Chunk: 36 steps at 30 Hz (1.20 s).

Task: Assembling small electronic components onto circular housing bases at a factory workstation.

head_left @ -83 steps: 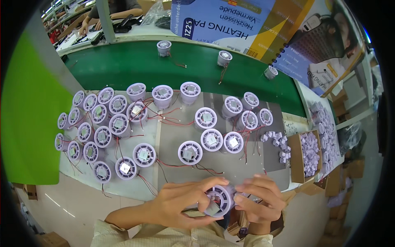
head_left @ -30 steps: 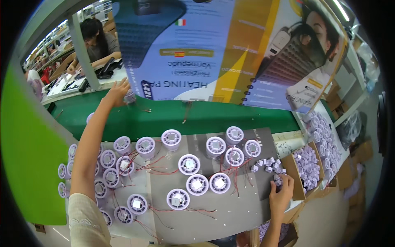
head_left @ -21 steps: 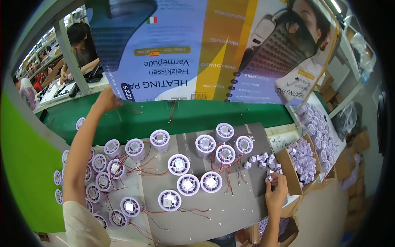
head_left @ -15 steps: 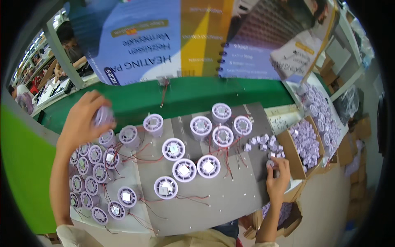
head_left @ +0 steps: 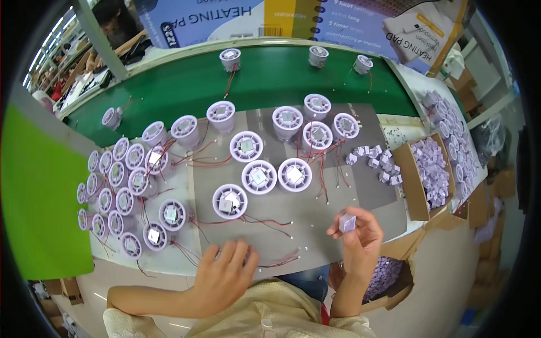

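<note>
Right hand [head_left: 360,239] pinching small white plastic cube [head_left: 347,223], left hand [head_left: 225,276] cupped over round ribbed housing [head_left: 246,258], grip unclear

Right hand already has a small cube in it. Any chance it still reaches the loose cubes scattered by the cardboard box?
Probably yes. The right hand holds one small cube in its fingertips, and bare grey mat lies between it and the loose cubes beside the cardboard box; nothing blocks the way.

Matt white plastic housings [head_left: 230,201], seemingly, on a smooth grey mat [head_left: 315,208]; brown cardboard box [head_left: 414,186].
</note>
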Tool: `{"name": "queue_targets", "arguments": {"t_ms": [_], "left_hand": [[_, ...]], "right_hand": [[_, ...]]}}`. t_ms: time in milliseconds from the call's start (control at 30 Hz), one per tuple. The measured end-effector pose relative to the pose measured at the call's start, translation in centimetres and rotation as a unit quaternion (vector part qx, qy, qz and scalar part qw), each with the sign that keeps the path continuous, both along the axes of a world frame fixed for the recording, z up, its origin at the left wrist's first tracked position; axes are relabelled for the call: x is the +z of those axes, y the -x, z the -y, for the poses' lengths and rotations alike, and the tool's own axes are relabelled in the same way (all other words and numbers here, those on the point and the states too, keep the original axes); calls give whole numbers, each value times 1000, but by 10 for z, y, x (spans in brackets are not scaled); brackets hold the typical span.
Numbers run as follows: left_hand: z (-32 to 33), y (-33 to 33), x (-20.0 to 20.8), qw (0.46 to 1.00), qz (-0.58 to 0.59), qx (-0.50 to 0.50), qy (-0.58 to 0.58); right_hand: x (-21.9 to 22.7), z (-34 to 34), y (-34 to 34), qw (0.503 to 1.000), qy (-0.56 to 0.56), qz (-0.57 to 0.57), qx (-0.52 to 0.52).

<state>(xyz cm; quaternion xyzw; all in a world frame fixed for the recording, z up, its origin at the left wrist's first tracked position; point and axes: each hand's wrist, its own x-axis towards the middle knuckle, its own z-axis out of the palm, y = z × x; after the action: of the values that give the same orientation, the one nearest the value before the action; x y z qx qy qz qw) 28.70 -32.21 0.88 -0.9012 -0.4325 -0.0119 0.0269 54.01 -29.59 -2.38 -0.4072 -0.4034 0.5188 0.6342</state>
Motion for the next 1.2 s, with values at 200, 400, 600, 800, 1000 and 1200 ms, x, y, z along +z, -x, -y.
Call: {"name": "queue_targets", "arguments": {"t_ms": [200, 400, 600, 800, 1000, 1200], "left_hand": [[-14, -18, -24, 994, -10, -87, -67], [-33, -23, -17, 988, 113, -78, 69], [-49, -33, -17, 938, 288, -66, 179], [-62, -49, -8, 880, 376, -28, 289], [-74, -59, -5, 825, 424, 30, 373], [-73, -54, -5, 792, 447, 39, 414]], "right_hand": [[-1, 5, 13, 999, -16, -38, 36], [-11, 6, 8, 985, 21, -151, 80], [-27, 6, 2, 984, 42, -149, 89], [-34, 6, 3, 993, 46, -88, 71], [-31, 8, -4, 1000, 15, 2, 21], [-20, 1, -3, 997, -19, 65, -31]]}}
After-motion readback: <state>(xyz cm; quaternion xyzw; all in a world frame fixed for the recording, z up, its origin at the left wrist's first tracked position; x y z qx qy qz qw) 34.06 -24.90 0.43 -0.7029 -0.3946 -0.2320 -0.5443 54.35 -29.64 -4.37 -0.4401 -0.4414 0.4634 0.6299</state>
